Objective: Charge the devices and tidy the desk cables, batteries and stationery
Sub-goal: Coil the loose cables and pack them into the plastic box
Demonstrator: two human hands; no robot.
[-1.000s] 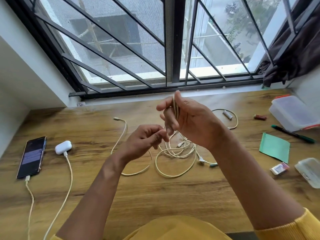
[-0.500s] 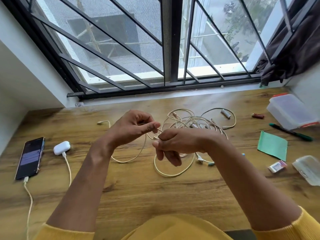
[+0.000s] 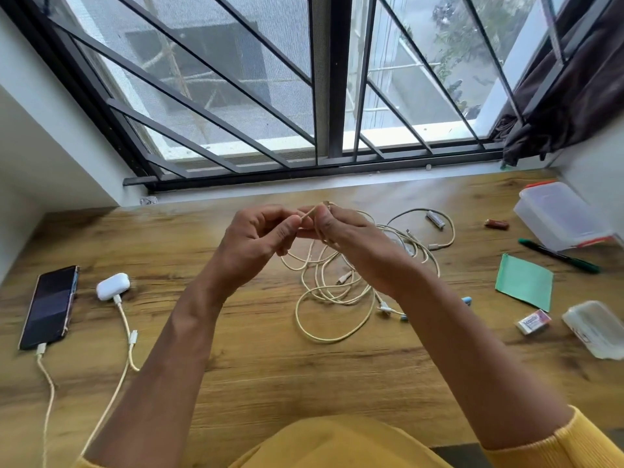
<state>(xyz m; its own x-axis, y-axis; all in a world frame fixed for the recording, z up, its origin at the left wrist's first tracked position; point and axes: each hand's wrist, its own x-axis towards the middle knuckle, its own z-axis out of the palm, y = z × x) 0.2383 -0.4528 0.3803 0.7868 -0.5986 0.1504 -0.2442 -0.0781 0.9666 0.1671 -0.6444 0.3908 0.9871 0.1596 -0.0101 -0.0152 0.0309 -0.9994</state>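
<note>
At far left the phone point(image 3: 49, 307) and earbud case point(image 3: 112, 286) lie plugged in, their leads cut off by the lower edge. Mid-frame we see the left hand point(image 3: 251, 243) and right hand point(image 3: 351, 246) pinching the cream cable point(image 3: 332, 298) above the counter point(image 3: 270, 359); our right hand's fingers hide its end.

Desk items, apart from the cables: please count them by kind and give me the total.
Phone: 1
Earbuds case: 1
Batteries: 2
Pen: 1
Green paper: 1
Eraser: 1
Clear plastic containers: 2
Total: 9
</note>
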